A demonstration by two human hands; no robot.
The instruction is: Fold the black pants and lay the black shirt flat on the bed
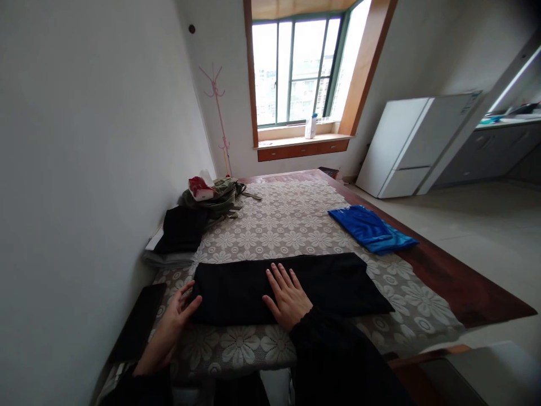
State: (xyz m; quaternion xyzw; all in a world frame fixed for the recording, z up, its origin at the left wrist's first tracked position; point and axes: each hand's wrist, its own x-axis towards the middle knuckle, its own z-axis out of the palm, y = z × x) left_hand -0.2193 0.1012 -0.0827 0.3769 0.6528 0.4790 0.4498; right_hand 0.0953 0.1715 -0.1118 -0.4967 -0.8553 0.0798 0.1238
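Note:
A black folded cloth, perhaps a garment (236, 293), lies flat along the near side of the table, long from left to right. My right hand (288, 298) rests palm down on its middle with the fingers stretched out. At the cloth's left end is my left hand (180, 310), fingers and thumb apart, close to or touching the edge; whether the fingertips touch it is hard to make out. Neither hand grips anything.
A flower-patterned lace tablecloth (279, 225) covers the table. Folded blue cloth (367, 228) lies right. Along the left wall are a folded black cloth (181, 228), an olive bag (220, 197), a red-and-white tissue pack (200, 189) and a flat black object (137, 321).

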